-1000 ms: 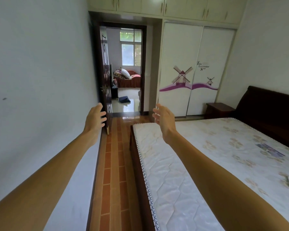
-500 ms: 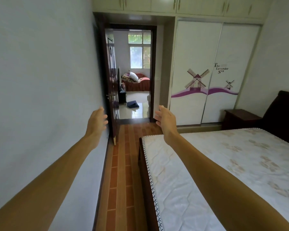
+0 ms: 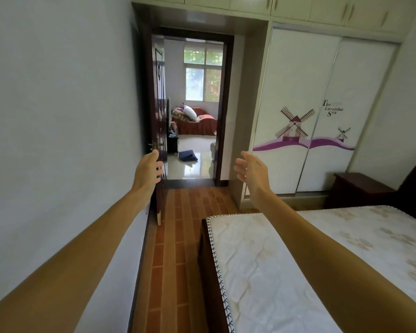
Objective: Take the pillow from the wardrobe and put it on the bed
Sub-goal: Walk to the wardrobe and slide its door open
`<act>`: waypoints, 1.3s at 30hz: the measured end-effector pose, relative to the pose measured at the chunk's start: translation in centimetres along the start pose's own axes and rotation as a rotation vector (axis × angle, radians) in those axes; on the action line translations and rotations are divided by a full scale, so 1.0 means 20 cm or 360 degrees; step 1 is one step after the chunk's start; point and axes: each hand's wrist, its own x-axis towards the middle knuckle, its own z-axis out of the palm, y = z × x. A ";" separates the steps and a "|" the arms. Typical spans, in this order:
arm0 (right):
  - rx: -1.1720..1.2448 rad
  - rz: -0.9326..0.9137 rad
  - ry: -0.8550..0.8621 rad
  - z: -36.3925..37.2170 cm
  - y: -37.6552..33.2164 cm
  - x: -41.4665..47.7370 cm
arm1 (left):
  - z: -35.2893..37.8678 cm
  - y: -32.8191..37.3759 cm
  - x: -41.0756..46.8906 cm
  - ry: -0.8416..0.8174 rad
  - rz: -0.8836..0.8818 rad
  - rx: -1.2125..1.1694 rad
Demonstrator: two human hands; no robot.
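Observation:
The white wardrobe (image 3: 305, 97) with two sliding doors and a windmill sticker stands at the far right, both doors shut. No pillow from it is in sight. The bed (image 3: 286, 265) with a bare quilted mattress fills the lower right. My left hand (image 3: 148, 170) is stretched out ahead near the left wall, fingers apart, holding nothing. My right hand (image 3: 252, 170) is stretched out in front of the wardrobe's left edge, above the bed's foot corner, also open and empty.
A dark door (image 3: 160, 131) stands open against the left wall, leading to another room with a red couch (image 3: 197, 122). A narrow tiled floor strip (image 3: 178, 236) runs between wall and bed. A dark nightstand (image 3: 356, 188) sits right of the wardrobe. Upper cabinets (image 3: 322, 10) run along the top.
The view has moved forward toward the door and wardrobe, which look larger. Both hands stay outstretched and empty, now a little farther apart.

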 end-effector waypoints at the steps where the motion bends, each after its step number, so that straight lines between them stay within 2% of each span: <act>1: -0.0016 -0.0002 0.0007 0.03 0.02 0.09 | 0.01 -0.01 0.10 -0.0008 -0.0001 -0.0013; 14: -0.0042 0.0021 0.0066 0.40 0.45 1.32 | 0.23 -0.34 1.39 -0.0049 -0.0028 0.0059; 21: 0.0047 0.0067 0.0027 0.57 0.51 2.08 | 0.44 -0.37 2.09 0.0008 -0.0026 0.0049; 29: 0.0034 0.0052 -0.0039 0.84 0.70 2.73 | 0.57 -0.49 2.83 -0.0028 -0.0017 0.0065; 39: 0.0014 0.0050 0.0123 1.27 1.02 3.64 | 0.64 -0.71 3.94 -0.0133 -0.0029 0.0038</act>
